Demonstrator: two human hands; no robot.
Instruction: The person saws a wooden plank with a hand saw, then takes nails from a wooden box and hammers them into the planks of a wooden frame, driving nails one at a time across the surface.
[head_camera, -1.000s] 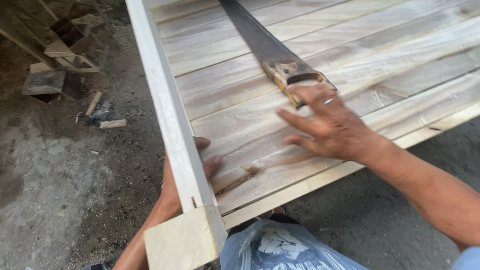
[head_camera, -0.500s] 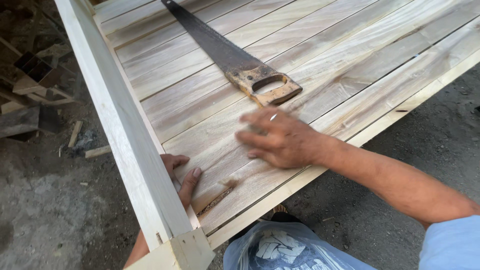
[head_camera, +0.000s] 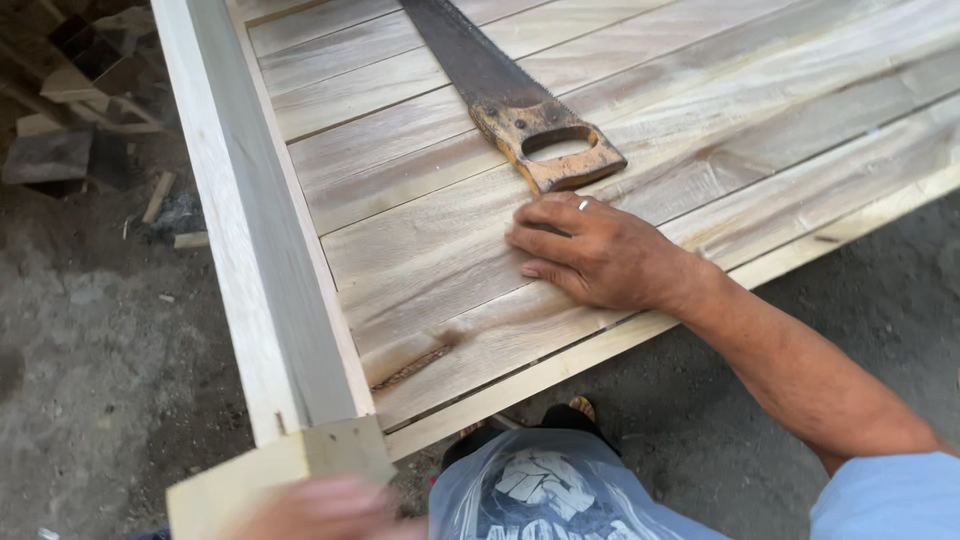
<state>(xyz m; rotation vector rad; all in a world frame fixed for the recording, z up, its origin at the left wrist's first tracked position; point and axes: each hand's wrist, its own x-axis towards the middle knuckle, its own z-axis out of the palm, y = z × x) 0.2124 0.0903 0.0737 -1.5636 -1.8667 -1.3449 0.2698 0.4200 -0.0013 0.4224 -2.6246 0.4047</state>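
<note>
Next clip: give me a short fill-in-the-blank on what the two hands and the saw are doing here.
1. The right hand lies palm-down on the ____ panel.
2. The handsaw rests on the panel with its ____ nearest the right hand.
3. The blurred left hand is at the end of the pale wooden ____ along the panel's edge.

Missing words: wooden; handle; beam

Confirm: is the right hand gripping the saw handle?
No. The right hand lies flat on the planks, just short of the saw handle, which sits untouched.
</note>
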